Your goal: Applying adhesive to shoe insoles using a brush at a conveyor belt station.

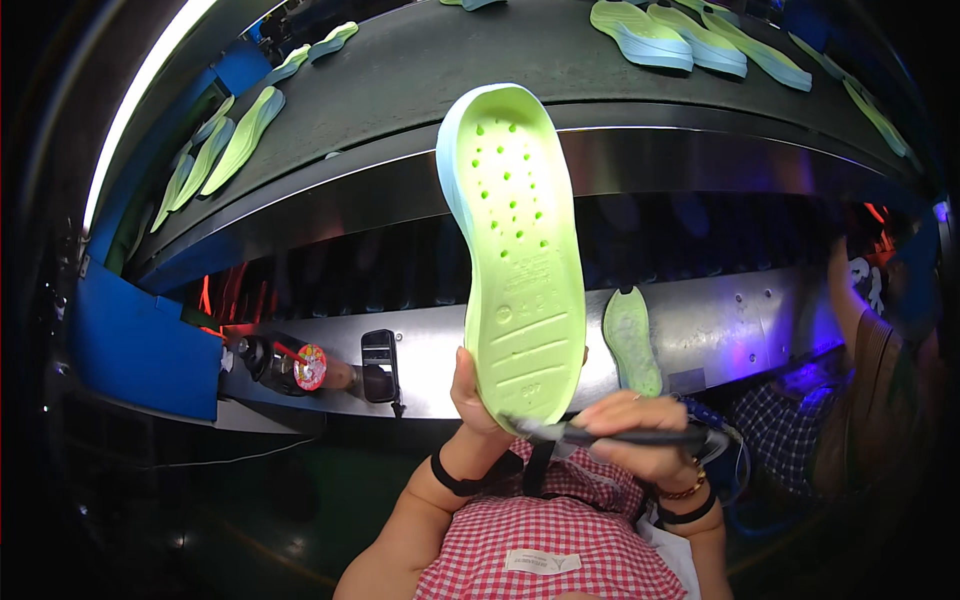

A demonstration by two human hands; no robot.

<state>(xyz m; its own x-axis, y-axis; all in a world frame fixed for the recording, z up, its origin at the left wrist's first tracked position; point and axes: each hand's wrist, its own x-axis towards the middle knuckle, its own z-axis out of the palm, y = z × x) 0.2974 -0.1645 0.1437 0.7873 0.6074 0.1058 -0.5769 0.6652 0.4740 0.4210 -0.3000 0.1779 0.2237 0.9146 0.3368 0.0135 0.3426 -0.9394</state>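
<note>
A yellow-green shoe sole with a pale blue outer edge stands up in front of me, its hollow inner side facing me. Small holes dot its upper part, and ridges cross the lower part. My left hand grips the lower end, thumb along the left edge, other fingers mostly hidden behind. Closed around a black-handled brush is my right hand. The brush's pale tip is blurred by motion and lies at the sole's bottom rim; whether it touches, I cannot tell.
Beyond runs a dark conveyor belt carrying several similar soles. On the metal ledge are another smeared green sole, a bottle and a black phone-like object. Another person's arm shows at right.
</note>
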